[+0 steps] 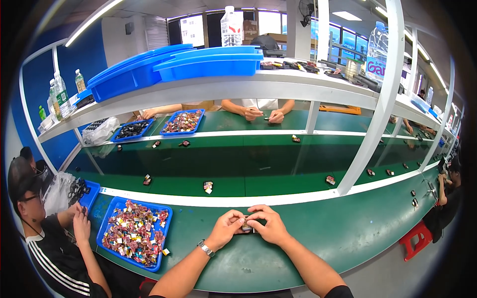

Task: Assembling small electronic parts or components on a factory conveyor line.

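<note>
My left hand [226, 229], with a metal watch on its wrist, is closed with its thumb and fingers around a small dark electronic part [246, 227]. From the other side my right hand [269, 225] pinches the same part. Both hands are just above the green worktable [318, 233], near its far white edge. My fingers cover most of the part, so its exact kind does not show. To the left sits a blue tray [169, 218] heaped with small reddish circuit pieces bearing white and yellow bits. One loose circuit piece [166, 252] lies beside it.
Beyond a white rail [238, 201], a dark green conveyor belt [243, 171] carries scattered small parts [207, 186]. A white post [367, 109] rises at right, supporting a shelf with blue trays [208, 64]. Co-workers sit at left [54, 243], right [449, 191] and opposite.
</note>
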Available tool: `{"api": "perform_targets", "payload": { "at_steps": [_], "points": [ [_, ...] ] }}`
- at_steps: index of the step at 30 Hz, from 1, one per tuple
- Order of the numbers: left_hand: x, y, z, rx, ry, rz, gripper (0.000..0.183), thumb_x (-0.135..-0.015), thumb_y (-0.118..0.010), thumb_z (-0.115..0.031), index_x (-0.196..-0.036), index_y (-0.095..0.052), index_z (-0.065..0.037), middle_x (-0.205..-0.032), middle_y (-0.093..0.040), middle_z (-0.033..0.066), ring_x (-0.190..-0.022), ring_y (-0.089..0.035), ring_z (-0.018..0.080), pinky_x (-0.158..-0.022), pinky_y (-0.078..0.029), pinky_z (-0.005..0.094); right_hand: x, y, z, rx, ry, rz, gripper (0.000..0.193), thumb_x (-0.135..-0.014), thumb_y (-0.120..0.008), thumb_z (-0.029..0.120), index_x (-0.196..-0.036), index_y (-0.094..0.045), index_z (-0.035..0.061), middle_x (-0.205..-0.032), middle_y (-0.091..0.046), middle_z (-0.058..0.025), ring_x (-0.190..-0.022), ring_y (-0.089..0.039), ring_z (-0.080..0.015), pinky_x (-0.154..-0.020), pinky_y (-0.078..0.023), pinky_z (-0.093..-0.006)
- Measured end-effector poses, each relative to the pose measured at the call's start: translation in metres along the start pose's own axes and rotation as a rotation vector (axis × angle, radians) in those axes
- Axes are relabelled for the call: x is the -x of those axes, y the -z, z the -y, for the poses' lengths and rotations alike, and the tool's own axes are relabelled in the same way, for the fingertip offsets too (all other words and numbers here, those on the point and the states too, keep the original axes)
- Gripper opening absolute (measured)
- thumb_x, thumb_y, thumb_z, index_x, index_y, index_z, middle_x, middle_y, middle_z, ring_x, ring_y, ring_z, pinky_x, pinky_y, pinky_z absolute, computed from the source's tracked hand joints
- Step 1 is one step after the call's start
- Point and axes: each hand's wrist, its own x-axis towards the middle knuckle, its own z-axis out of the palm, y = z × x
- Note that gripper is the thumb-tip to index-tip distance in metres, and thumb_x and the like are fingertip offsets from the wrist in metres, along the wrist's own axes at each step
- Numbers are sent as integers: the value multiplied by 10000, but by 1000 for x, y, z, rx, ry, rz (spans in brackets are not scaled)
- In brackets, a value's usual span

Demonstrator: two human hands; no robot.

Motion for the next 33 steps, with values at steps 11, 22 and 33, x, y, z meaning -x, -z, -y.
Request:
{"api": "perform_targets", "payload": {
  "at_steps": [11, 22, 33],
  "points": [
    [0, -4, -1, 123, 48, -27, 176, -1011, -458, -54, -1177, -500, -12, -1121, -620, 115, -1022, -641, 185, -891, -563, 359, 2, -4, 12, 242, 64, -16, 113, -816, -722, 126, -920, -735, 84, -1150, -628, -61, -1117, -576, -256, -906, -496, -365],
    [-1, 1, 3, 234, 27, 16, 184, -1007, -457, -45, -1184, -504, -28, -1141, -608, 102, -1089, -610, 200, -964, -515, 390, 3, -9, 14, 257, 90, -50, 123, -807, -723, 122, -924, -749, 94, -1151, -627, -45, -1088, -578, -244, -890, -508, -354],
    [-1, 4, 4, 294, 16, 49, 160, -991, -543, -89, -1143, -513, -48, -1277, -588, 158, -1140, -605, 231, -981, -515, 432, 7, -15, 10, 149, 2, -65, 135, -815, -730, 125, -946, -761, 128, -1203, -635, -64, -1118, -574, -274, -952, -479, -388]
  ]
}}
